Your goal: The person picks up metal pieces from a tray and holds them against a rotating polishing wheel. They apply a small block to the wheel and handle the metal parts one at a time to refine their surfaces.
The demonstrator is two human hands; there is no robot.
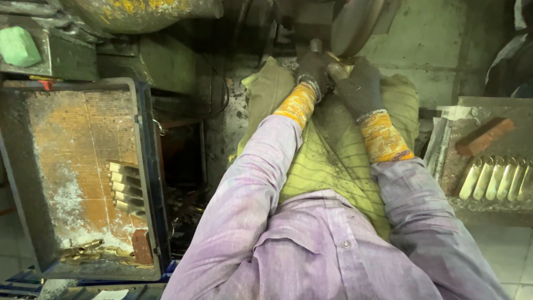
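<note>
at the wheel: a grey polishing wheel [355, 22] stands at the top, and a small brass piece [335, 62] sits just under its rim.
left hand: left hand [313, 72], dark glove with orange cuff, clenched on the brass piece from the left.
right hand: right hand [360, 86], gloved alike, grips the same piece from the right.
lap: a yellow-green cloth [333, 161] lies under both forearms.
left side: a metal tray [83, 166] holds brass bars [126, 189].
right side: pale finished bars [497, 178] lie in a row beside a brick-red block [484, 136].
</note>
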